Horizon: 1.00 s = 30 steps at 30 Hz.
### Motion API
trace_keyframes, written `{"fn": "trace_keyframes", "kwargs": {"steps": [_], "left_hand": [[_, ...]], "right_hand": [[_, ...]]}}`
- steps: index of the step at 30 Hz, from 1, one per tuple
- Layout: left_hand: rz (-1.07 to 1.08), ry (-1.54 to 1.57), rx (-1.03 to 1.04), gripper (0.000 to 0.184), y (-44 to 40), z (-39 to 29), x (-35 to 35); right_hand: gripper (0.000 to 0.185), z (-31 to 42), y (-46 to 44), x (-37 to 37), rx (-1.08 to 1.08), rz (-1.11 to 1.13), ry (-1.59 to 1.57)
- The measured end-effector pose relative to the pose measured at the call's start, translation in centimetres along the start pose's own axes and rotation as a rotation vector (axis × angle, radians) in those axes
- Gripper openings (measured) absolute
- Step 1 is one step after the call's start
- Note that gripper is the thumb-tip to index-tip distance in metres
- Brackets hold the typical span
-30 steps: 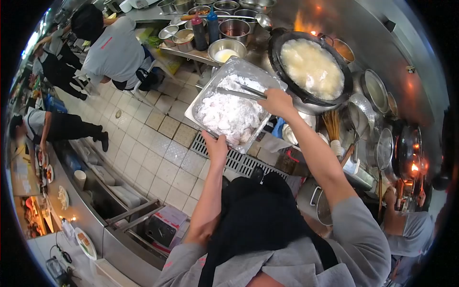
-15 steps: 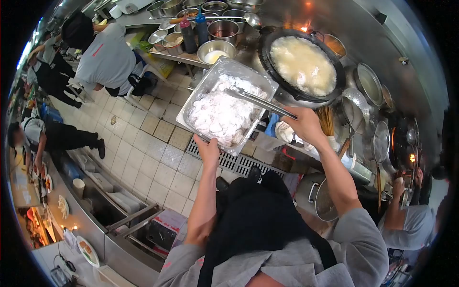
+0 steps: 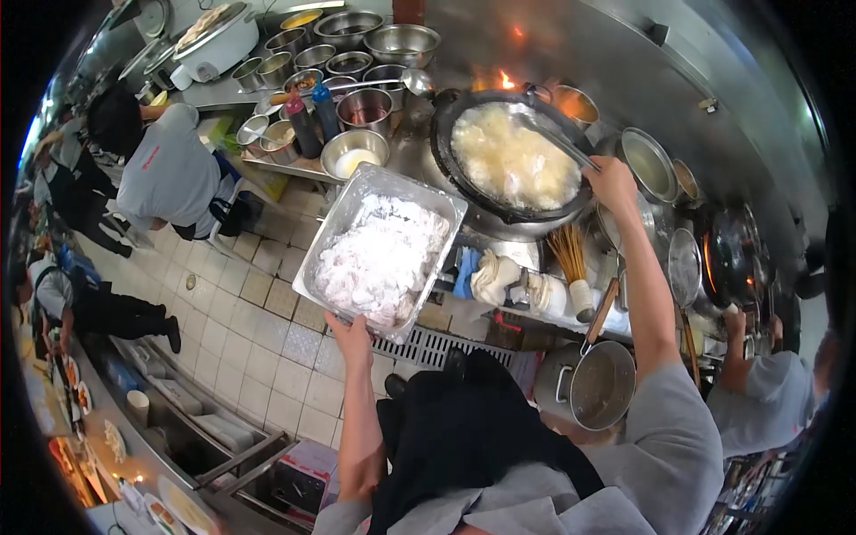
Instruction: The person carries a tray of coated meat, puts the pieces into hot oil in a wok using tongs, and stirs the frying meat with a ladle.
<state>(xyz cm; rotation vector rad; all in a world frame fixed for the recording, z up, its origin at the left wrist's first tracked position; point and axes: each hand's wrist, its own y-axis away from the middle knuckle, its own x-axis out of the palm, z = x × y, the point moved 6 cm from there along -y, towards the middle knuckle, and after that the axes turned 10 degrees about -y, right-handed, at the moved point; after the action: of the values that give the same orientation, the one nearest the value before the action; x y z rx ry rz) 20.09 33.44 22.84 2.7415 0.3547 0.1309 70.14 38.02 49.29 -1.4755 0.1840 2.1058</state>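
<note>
My left hand (image 3: 352, 341) grips the near edge of a metal tray (image 3: 421, 198), fingers under it and thumb at the rim. White flour-coated pieces (image 3: 379, 259) heap inside; their kind is hard to make out. The tray is held in the air, left of a black wok (image 3: 440, 147). Bubbling pale oil (image 3: 499, 147) fills the wok, with light pieces partly visible in it. My right hand (image 3: 615, 187) is closed around metal tongs (image 3: 566, 145) that reach over the oil. Foam and blur hide whether the tips hold anything.
Steel bowls (image 3: 401, 40), sauce bottles (image 3: 303, 129) and a ladle (image 3: 415, 82) crowd the back counter. Flames (image 3: 506, 80) rise behind the wok. A bamboo brush (image 3: 571, 259), cloths (image 3: 490, 278) and a pot (image 3: 602, 383) are nearby. Co-workers (image 3: 174, 169) stand left and right.
The tongs have moved from the floured pieces in the tray to above the oil in the wok. The view has shifted, and the tray stays in my left hand.
</note>
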Motion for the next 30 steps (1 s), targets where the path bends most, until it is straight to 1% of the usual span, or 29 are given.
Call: {"fn": "trace_keyframes", "kwargs": {"steps": [2,6,9,10,12,14,16,18,22,24,25,28,29,30], "left_hand": [[-0.019,-0.02,-0.029,0.078,0.5,-0.7,0.2],[-0.022,0.0,0.008,0.072,0.6,-0.8,0.4],[0.012,-0.019,0.012,0.068,0.0,-0.3,0.3],[0.02,-0.02,0.006,0.068,-0.3,0.0,0.3],[0.014,-0.009,0.001,0.067,-0.1,0.5,-0.4],[-0.001,0.029,0.027,0.066,-0.3,0.4,0.0],[-0.004,0.016,0.005,0.067,0.1,-0.3,0.1],[0.006,0.0,-0.003,0.067,0.2,-1.0,0.2],[0.015,-0.024,0.01,0.066,0.2,-1.3,0.2],[0.021,-0.027,0.006,0.065,0.5,-1.6,0.2],[0.033,0.018,0.04,0.068,0.4,-1.6,0.4],[0.001,0.012,0.021,0.07,0.5,-1.7,0.2],[0.026,0.026,0.025,0.069,0.6,-1.8,0.2],[0.032,0.023,0.039,0.066,0.6,-1.8,0.3]], "right_hand": [[0.037,-2.9,-4.4,2.9,0.009,-0.052,0.102],[0.036,-4.8,-8.6,6.6,0.091,0.033,0.181],[0.036,-4.7,-8.2,6.4,0.031,-0.1,0.15],[0.036,-3.6,-7.4,5.6,-0.003,-0.105,0.106],[0.035,-1.1,-4.3,3.4,-0.069,-0.088,0.015],[0.034,1.7,-0.8,2.1,-0.117,0.075,-0.097],[0.032,3.6,2.7,2.0,-0.261,0.181,-0.122],[0.03,7.7,6.9,1.4,-0.368,0.285,-0.128],[0.019,14.5,10.7,2.9,-0.672,0.381,0.246],[0.012,17.8,10.6,4.6,-0.839,0.414,0.413],[0.008,19.5,10.5,5.5,-0.932,0.434,0.488],[0.008,24.2,11.8,9.0,-1.162,0.508,0.694],[0.009,24.8,12.4,10.0,-1.232,0.536,0.759],[0.009,24.8,12.9,10.8,-1.27,0.503,0.715]]}}
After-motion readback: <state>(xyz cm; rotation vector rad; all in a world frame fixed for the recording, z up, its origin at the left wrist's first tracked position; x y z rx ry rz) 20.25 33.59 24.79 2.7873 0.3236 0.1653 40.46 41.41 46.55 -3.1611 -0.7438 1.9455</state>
